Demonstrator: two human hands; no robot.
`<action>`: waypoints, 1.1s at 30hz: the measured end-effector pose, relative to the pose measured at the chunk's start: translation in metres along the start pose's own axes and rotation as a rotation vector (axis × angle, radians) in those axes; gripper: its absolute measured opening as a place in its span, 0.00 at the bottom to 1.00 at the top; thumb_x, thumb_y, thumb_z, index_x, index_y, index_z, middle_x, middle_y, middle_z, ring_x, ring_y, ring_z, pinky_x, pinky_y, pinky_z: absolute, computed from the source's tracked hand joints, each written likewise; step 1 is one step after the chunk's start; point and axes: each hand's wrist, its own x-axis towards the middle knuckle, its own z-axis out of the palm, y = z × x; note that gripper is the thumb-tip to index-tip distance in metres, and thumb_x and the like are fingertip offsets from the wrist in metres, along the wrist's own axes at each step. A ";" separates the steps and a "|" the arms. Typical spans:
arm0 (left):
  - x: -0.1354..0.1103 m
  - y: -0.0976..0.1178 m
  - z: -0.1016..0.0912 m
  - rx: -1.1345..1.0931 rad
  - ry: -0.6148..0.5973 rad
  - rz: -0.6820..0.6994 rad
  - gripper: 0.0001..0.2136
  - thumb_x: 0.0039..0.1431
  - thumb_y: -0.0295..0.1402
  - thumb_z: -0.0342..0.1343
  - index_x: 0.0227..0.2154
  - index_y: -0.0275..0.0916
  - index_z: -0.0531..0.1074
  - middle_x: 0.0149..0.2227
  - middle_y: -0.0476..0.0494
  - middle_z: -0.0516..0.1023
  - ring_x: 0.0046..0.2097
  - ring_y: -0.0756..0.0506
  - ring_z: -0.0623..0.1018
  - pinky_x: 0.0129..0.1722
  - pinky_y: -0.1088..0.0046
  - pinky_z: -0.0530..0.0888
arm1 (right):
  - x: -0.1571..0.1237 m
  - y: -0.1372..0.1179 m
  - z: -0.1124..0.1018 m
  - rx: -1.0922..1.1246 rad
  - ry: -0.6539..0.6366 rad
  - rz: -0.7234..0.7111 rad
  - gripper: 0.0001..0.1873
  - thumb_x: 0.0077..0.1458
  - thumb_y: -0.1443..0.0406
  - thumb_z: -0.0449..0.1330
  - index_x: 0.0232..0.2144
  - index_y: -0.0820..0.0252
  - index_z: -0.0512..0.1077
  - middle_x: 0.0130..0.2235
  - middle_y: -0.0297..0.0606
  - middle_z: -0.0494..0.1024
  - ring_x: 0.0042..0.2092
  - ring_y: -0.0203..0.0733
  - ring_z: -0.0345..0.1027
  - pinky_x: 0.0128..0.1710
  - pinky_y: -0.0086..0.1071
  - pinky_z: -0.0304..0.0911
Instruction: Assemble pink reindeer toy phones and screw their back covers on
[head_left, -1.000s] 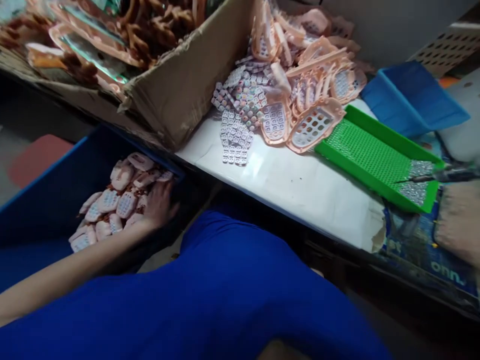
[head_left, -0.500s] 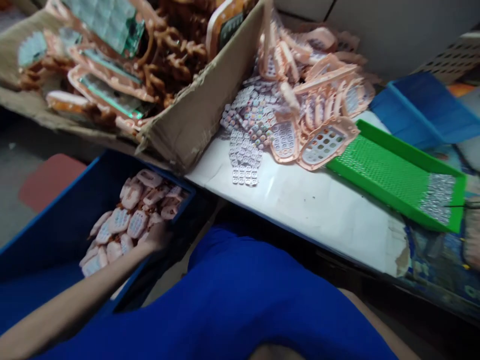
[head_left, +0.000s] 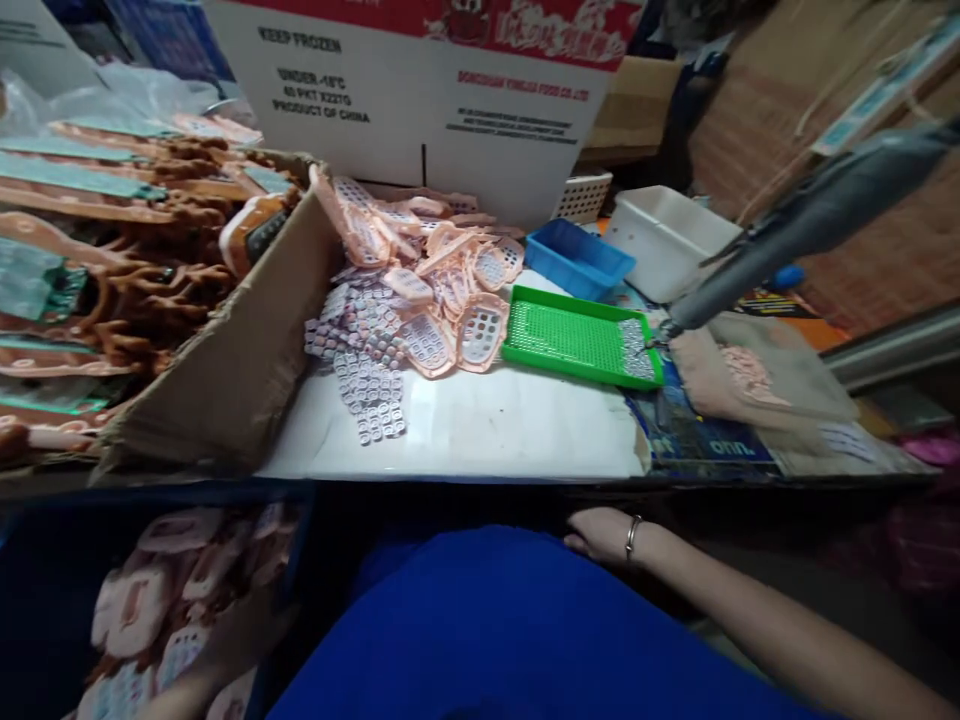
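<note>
My left hand (head_left: 247, 625) is blurred and reaches into the dark blue bin (head_left: 45, 560) at the lower left, over a pile of pink toy handsets with keypads (head_left: 135, 605). Its fingers are smeared by motion, so whether they hold one of these cannot be made out. Below the table edge, close to my blue-clothed lap, my right hand (head_left: 598, 535) has its fingers curled in and wears a bracelet (head_left: 632, 538) at the wrist. Anything within those fingers is hidden. On the table lie pink plastic shell parts (head_left: 480, 335) and small grey-white keypad pieces (head_left: 375, 400).
A cardboard box (head_left: 232, 350) of brown and pink parts stands at left. A green tray (head_left: 570, 370) holds small metal pieces, with a dark hanging tool (head_left: 810, 220) above its right end. Behind are a blue basket (head_left: 577, 275), a white bin (head_left: 667, 245) and a printed carton (head_left: 405, 110).
The view has swung up and right, bringing the printed carton and hanging tool into sight. My right hand now shows beside my lap. My left hand stays at the handset pile.
</note>
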 end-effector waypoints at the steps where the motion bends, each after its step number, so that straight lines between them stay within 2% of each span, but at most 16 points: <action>1: 0.001 0.000 -0.007 0.061 0.041 0.053 0.26 0.54 0.27 0.46 0.57 0.32 0.70 0.60 0.29 0.72 0.62 0.30 0.70 0.55 0.52 0.72 | -0.007 -0.001 -0.006 0.031 -0.031 -0.075 0.10 0.59 0.67 0.61 0.43 0.60 0.77 0.43 0.41 0.81 0.44 0.40 0.76 0.46 0.33 0.70; 3: 0.006 0.008 -0.025 0.210 0.061 0.139 0.25 0.52 0.27 0.49 0.55 0.36 0.74 0.62 0.32 0.69 0.65 0.28 0.66 0.57 0.48 0.69 | -0.018 -0.007 -0.024 0.110 -0.007 -0.317 0.12 0.61 0.67 0.58 0.45 0.59 0.78 0.43 0.40 0.83 0.44 0.38 0.77 0.45 0.29 0.69; 4: 0.009 0.017 -0.036 0.279 0.021 0.148 0.24 0.52 0.26 0.50 0.53 0.36 0.75 0.60 0.30 0.72 0.63 0.27 0.68 0.57 0.46 0.68 | -0.021 -0.011 -0.036 0.143 0.106 -0.442 0.14 0.63 0.65 0.55 0.47 0.61 0.77 0.44 0.42 0.82 0.44 0.38 0.77 0.45 0.29 0.68; 6: 0.014 0.045 -0.057 0.388 -0.170 0.089 0.17 0.54 0.26 0.50 0.44 0.36 0.80 0.49 0.27 0.80 0.55 0.25 0.76 0.51 0.44 0.72 | -0.018 -0.022 -0.064 0.105 0.455 -0.551 0.16 0.65 0.63 0.52 0.47 0.64 0.76 0.43 0.44 0.82 0.43 0.39 0.76 0.45 0.31 0.67; 7: 0.017 0.061 -0.066 0.374 -0.241 0.102 0.15 0.58 0.27 0.48 0.38 0.36 0.81 0.42 0.28 0.82 0.49 0.27 0.80 0.48 0.47 0.73 | -0.012 -0.028 -0.080 0.044 0.621 -0.542 0.17 0.65 0.63 0.51 0.47 0.64 0.76 0.42 0.44 0.82 0.43 0.40 0.75 0.45 0.33 0.67; 9: 0.020 0.097 -0.079 0.281 -0.250 0.185 0.16 0.62 0.30 0.45 0.35 0.37 0.80 0.36 0.31 0.83 0.42 0.30 0.83 0.43 0.53 0.76 | 0.007 -0.041 -0.114 -0.082 0.885 -0.453 0.17 0.65 0.63 0.51 0.48 0.65 0.75 0.45 0.47 0.80 0.44 0.44 0.72 0.47 0.37 0.66; 10: 0.021 0.113 -0.083 0.201 -0.202 0.266 0.16 0.63 0.31 0.44 0.35 0.37 0.79 0.35 0.32 0.83 0.40 0.32 0.83 0.41 0.55 0.76 | 0.018 -0.047 -0.131 -0.128 0.984 -0.377 0.18 0.64 0.65 0.51 0.50 0.66 0.73 0.48 0.48 0.78 0.49 0.46 0.70 0.51 0.39 0.63; 12: 0.022 0.143 -0.088 -0.013 -0.081 0.433 0.15 0.63 0.34 0.45 0.35 0.39 0.78 0.36 0.35 0.83 0.39 0.35 0.83 0.39 0.61 0.77 | 0.043 -0.057 -0.163 -0.193 1.068 -0.225 0.21 0.63 0.67 0.51 0.56 0.67 0.69 0.55 0.50 0.74 0.56 0.50 0.64 0.59 0.42 0.56; 14: 0.023 0.166 -0.093 -0.273 0.066 0.604 0.14 0.62 0.37 0.48 0.38 0.41 0.79 0.39 0.38 0.84 0.40 0.39 0.83 0.40 0.66 0.77 | 0.064 -0.064 -0.186 -0.183 1.030 -0.081 0.25 0.63 0.65 0.54 0.61 0.67 0.63 0.58 0.52 0.71 0.60 0.53 0.61 0.60 0.43 0.55; 17: 0.028 0.188 -0.107 -0.609 0.245 0.737 0.12 0.60 0.38 0.52 0.37 0.41 0.79 0.34 0.42 0.84 0.34 0.43 0.83 0.36 0.71 0.77 | 0.085 -0.065 -0.202 -0.136 0.958 -0.005 0.26 0.62 0.63 0.56 0.61 0.65 0.63 0.52 0.53 0.76 0.53 0.55 0.69 0.52 0.43 0.63; 21: 0.037 0.201 -0.132 -0.991 0.277 0.627 0.09 0.57 0.37 0.57 0.32 0.38 0.78 0.25 0.45 0.81 0.26 0.47 0.79 0.27 0.74 0.75 | 0.087 -0.058 -0.205 -0.071 0.970 -0.028 0.20 0.63 0.66 0.54 0.56 0.59 0.68 0.50 0.48 0.79 0.50 0.50 0.72 0.48 0.38 0.64; 23: 0.044 0.204 -0.141 -1.190 0.254 0.542 0.09 0.56 0.38 0.59 0.33 0.37 0.77 0.26 0.44 0.80 0.25 0.48 0.78 0.25 0.74 0.75 | 0.080 -0.055 -0.204 -0.037 0.992 -0.067 0.17 0.64 0.67 0.53 0.53 0.61 0.70 0.49 0.46 0.79 0.49 0.47 0.72 0.47 0.36 0.63; 26: 0.055 0.207 -0.146 -1.442 0.272 0.446 0.13 0.53 0.41 0.63 0.36 0.36 0.76 0.31 0.43 0.80 0.30 0.47 0.79 0.27 0.73 0.76 | 0.066 -0.050 -0.201 0.023 0.981 -0.175 0.13 0.65 0.64 0.54 0.47 0.64 0.72 0.42 0.42 0.79 0.41 0.40 0.71 0.41 0.30 0.62; 28: 0.062 0.210 -0.145 -1.537 0.274 0.423 0.17 0.52 0.43 0.64 0.39 0.37 0.74 0.37 0.42 0.80 0.35 0.46 0.80 0.31 0.71 0.78 | 0.058 -0.047 -0.194 0.117 0.903 -0.334 0.14 0.64 0.61 0.55 0.44 0.66 0.73 0.36 0.38 0.77 0.36 0.36 0.68 0.36 0.28 0.61; 30: 0.068 0.212 -0.142 -1.552 0.271 0.439 0.18 0.53 0.44 0.63 0.41 0.38 0.73 0.42 0.41 0.78 0.40 0.44 0.79 0.35 0.69 0.78 | 0.052 -0.045 -0.183 0.173 0.741 -0.478 0.14 0.64 0.60 0.55 0.44 0.66 0.73 0.34 0.36 0.76 0.34 0.34 0.66 0.34 0.27 0.59; 33: 0.074 0.213 -0.136 -1.432 0.359 0.501 0.16 0.55 0.41 0.61 0.44 0.39 0.72 0.47 0.39 0.76 0.46 0.43 0.78 0.40 0.67 0.78 | 0.049 -0.045 -0.166 0.047 0.497 -0.475 0.14 0.62 0.62 0.57 0.46 0.64 0.74 0.36 0.38 0.78 0.35 0.36 0.68 0.35 0.29 0.59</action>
